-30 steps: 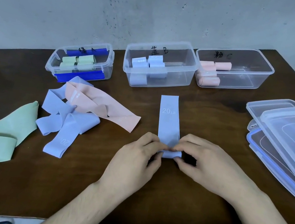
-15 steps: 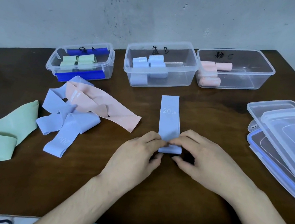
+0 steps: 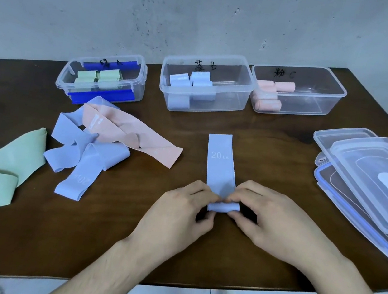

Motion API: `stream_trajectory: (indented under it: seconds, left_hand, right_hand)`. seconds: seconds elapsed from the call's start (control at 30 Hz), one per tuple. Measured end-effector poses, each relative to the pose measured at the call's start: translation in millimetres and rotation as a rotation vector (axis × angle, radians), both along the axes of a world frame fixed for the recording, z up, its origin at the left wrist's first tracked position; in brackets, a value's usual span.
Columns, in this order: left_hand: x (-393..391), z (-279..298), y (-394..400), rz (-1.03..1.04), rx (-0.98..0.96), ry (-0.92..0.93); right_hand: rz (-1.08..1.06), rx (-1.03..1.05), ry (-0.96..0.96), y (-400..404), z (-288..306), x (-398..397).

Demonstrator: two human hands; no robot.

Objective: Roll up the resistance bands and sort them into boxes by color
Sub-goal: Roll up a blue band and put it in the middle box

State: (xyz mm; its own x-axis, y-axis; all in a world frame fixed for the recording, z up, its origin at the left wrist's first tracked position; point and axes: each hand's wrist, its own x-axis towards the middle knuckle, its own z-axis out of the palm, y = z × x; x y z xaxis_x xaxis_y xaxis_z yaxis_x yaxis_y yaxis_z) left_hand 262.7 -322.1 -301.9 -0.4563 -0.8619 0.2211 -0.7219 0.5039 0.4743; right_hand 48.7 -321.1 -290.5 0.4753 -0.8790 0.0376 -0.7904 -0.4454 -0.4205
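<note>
A blue resistance band (image 3: 220, 165) marked 20 LB lies flat on the table, its near end rolled into a small cylinder. My left hand (image 3: 178, 217) and my right hand (image 3: 274, 225) pinch that roll from either side. Loose bands lie at the left: a green one (image 3: 0, 169), blue ones (image 3: 83, 161) and a pink one (image 3: 134, 138). At the back stand three clear boxes: one with green rolls (image 3: 141, 74), one with blue rolls (image 3: 243, 91), one with pink rolls (image 3: 329, 101).
Stacked clear lids (image 3: 367, 186) with blue seals lie at the right edge of the brown table (image 3: 264, 136). A grey wall rises behind the boxes. The table's front edge runs just under my forearms.
The roll at the near end of the blue band has grown and moved a little further up the band. Both hands stay on it.
</note>
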Motion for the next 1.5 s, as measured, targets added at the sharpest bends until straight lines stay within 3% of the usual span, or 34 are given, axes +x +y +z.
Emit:
stream_trajectory:
  seconds: [0.6, 1.5]
  left_hand:
    - [2, 4, 10, 0.016, 0.126, 0.003]
    - [0, 1, 6, 0.055, 0.057, -0.004]
  right_hand:
    - [-0.013, -0.058, -0.054, 18, 1, 0]
    - [-0.027, -0.001, -0.023, -2, -2, -1]
